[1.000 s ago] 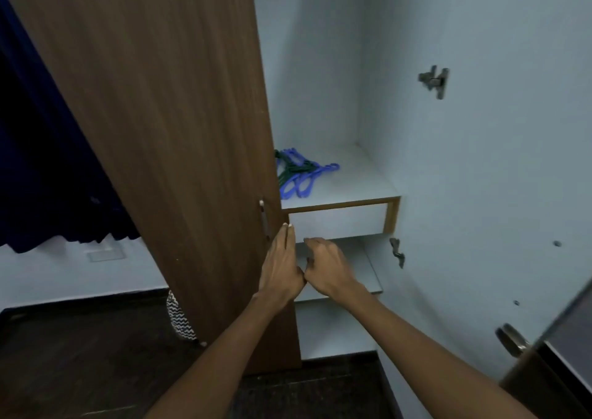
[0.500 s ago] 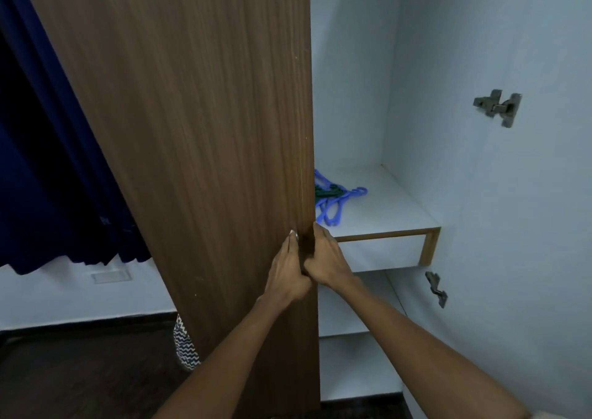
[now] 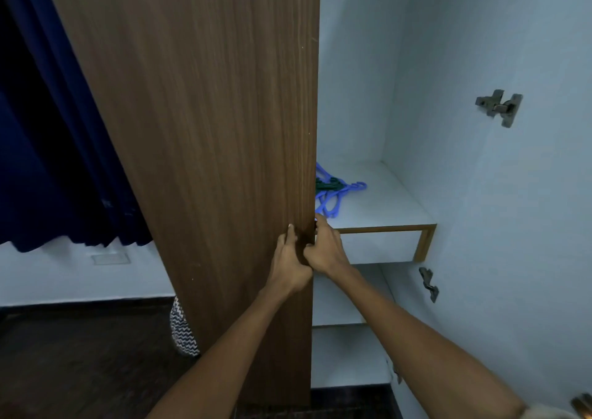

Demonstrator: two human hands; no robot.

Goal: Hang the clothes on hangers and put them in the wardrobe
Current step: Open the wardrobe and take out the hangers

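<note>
The brown wardrobe door (image 3: 208,130) stands ajar and fills the middle of the view. My left hand (image 3: 288,260) lies on its front face beside the free edge, fingers pointing up. My right hand (image 3: 326,247) curls its fingers round that edge from the inner side, touching my left hand. Several blue and green hangers (image 3: 339,194) lie on the white shelf (image 3: 390,204) inside the wardrobe, partly hidden by the door. No clothes are in view.
A white drawer front (image 3: 378,247) sits under the shelf, with lower shelves beneath. Metal hinges (image 3: 499,108) stick out of the right inner wall. A dark blue curtain (image 3: 48,130) hangs at left. A zigzag-patterned bag (image 3: 182,332) stands behind the door on the dark floor.
Both hands rose from in front of the lower shelf to the door's edge and took it. The door edge now sits further right, covering more of the hangers.
</note>
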